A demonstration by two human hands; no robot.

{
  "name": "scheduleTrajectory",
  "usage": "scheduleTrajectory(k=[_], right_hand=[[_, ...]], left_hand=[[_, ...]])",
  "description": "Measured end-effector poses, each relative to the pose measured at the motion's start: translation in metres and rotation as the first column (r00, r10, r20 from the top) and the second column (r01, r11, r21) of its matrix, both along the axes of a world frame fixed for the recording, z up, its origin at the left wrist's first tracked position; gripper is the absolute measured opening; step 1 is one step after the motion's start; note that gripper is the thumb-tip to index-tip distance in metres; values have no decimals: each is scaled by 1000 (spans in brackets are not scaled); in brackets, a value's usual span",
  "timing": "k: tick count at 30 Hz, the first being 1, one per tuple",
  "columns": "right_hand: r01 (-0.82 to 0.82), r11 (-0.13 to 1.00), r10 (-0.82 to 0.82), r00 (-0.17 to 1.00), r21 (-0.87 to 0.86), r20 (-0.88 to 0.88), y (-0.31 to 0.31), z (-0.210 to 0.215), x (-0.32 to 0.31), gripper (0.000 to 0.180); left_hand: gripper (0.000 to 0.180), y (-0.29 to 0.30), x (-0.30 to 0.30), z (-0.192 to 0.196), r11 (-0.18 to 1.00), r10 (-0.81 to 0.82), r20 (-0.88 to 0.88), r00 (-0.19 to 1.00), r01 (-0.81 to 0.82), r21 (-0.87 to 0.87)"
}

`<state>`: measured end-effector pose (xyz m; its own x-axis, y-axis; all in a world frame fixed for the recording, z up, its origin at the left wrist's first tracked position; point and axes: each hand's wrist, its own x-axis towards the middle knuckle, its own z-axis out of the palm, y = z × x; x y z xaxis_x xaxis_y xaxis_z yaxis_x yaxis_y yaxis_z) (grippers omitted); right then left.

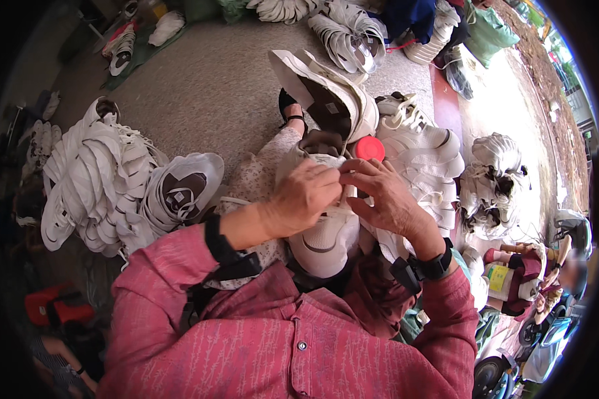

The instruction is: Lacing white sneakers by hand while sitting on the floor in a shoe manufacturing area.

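A white shoe upper (325, 243) with mesh panels lies in my lap, its toe towards me and its dark-lined opening away from me. Over its lacing area my left hand (307, 194) is closed, fingertips pinched together. My right hand (387, 196) meets it from the other side, its thumb and fingers bent inward in a pinch. What sits between the fingertips is too small and covered to make out. A round red lid-like disc (369, 148) is just beyond my right hand. More white uppers (333, 100) with brown insides stand past the one in my lap.
White uppers are heaped at the left (100, 179), with a nested stack (183, 189) beside them. Laced uppers (422, 149) lie close on my right, and another bundle (496, 186) farther right. Other stacks (349, 36) rest on the floor ahead. A scooter (552, 332) is at the lower right.
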<state>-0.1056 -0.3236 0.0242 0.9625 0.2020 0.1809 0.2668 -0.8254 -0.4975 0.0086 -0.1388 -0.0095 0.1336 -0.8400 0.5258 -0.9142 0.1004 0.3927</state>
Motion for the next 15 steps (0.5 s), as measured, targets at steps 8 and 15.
scheduleTrajectory(k=[8,15], right_hand=[[-1,983,5,1000,181,-21,-7,-9,8,22],[166,873,-151,986,460,-69,0,-8,2,19]], left_hand=[[13,153,257,97,504,861,50,506,-838,-211],[39,155,229,19,667,723,-330,608,-738,101]])
